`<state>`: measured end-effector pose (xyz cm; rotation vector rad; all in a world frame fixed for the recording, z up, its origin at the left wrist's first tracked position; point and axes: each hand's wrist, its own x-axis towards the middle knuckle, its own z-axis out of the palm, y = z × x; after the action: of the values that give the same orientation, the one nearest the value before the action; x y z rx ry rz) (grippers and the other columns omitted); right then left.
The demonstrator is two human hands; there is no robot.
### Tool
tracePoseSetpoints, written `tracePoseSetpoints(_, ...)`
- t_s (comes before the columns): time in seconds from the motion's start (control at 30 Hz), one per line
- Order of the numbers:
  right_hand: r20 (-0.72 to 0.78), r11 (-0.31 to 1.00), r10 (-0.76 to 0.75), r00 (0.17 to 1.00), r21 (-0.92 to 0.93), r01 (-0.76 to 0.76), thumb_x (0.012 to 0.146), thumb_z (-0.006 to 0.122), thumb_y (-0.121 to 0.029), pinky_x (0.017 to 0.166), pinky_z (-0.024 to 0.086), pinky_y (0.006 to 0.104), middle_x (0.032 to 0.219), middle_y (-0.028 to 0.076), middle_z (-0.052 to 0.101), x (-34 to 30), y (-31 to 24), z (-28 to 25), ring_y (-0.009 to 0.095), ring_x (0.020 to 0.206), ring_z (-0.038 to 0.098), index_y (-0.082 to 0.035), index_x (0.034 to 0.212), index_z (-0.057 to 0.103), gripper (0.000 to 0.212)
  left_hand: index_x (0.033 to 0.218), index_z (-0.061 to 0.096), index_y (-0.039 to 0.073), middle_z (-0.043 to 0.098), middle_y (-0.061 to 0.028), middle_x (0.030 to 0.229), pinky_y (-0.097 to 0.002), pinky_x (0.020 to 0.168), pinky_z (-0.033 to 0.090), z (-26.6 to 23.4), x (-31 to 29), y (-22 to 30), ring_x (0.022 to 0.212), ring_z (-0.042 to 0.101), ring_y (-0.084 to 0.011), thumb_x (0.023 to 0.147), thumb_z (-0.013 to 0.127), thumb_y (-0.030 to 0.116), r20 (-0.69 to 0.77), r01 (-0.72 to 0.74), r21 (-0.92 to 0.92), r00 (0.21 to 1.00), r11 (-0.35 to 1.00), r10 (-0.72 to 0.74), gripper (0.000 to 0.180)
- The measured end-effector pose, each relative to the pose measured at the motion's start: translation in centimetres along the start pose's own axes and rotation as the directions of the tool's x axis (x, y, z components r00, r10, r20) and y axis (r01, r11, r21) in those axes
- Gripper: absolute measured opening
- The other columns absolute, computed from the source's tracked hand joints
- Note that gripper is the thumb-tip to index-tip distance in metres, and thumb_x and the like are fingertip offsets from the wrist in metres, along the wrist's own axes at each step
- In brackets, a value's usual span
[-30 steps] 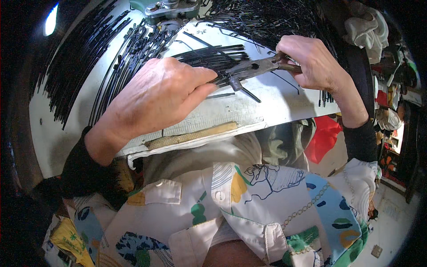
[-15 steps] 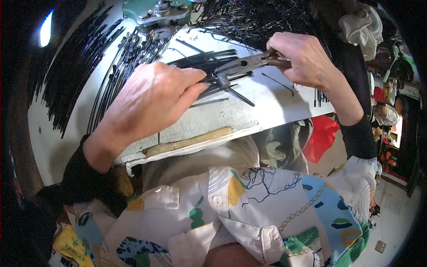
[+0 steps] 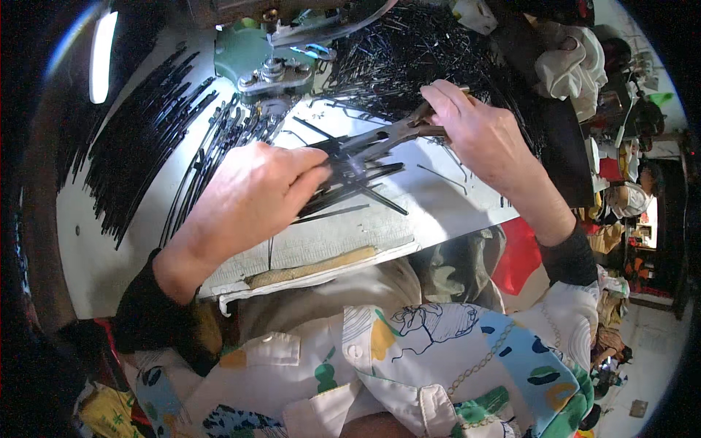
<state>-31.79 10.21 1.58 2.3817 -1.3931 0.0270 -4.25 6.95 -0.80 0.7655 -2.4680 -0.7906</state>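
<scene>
My right hand (image 3: 478, 139) is closed around the handles of metal pliers (image 3: 387, 137), whose jaws point left over the white tabletop. My left hand (image 3: 252, 190) pinches with thumb and forefinger beside the jaws. Something dark shows at its fingertips, blurred and partly hidden, and I cannot make out its kind. Below the jaws several thin black strips (image 3: 383, 197) lie crossed on the table. One thin bent strip (image 3: 442, 179) lies apart, under the right wrist.
A green machine (image 3: 232, 51) with a metal fitting stands at the back. Rows of black strips (image 3: 139, 153) cover the left side, and a tangled black heap (image 3: 409, 58) fills the back right. A padded strip (image 3: 314, 269) runs along the table's front edge, with red cloth (image 3: 517, 255) below.
The view has tilted, bringing more of the green machine into sight and shifting the table lower. Both hands keep much the same places, and the area at the pliers' jaws is now blurred.
</scene>
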Motion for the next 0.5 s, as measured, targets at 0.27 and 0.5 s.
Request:
tracePoseSetpoints(0.27,0.086,0.953,0.253,0.964,0.151,-0.264,0.075,0.055,-0.003,0.075,0.049,0.0388,0.107,0.016,0.056,0.3,3.0,-0.1,0.034,0.088,0.058,-0.002,0.109,0.051,0.034,0.103,0.060,-0.001,0.055,-0.0024,0.056,-0.0220,0.039,0.034,-1.6,1.0,-1.4,0.041,0.044,-0.0061,0.085,0.057,0.018,-0.013,0.334,-0.353,0.932,0.874,-0.362,0.027)
tracePoseSetpoints(0.5,0.035,0.889,0.414,0.910,0.199,-0.412,0.083,0.055,-0.031,0.083,0.044,0.0377,0.100,0.021,0.059,3.2,12.9,5.5,0.035,0.096,0.056,-0.001,0.112,0.053,0.042,0.116,0.055,0.006,0.054,-0.0005,0.056,-0.0172,0.032,0.028,-1.5,1.3,-2.5,0.034,0.037,-0.0020,0.084,0.058,0.016,0.071,0.416,-0.496,0.894,0.762,-0.442,0.034)
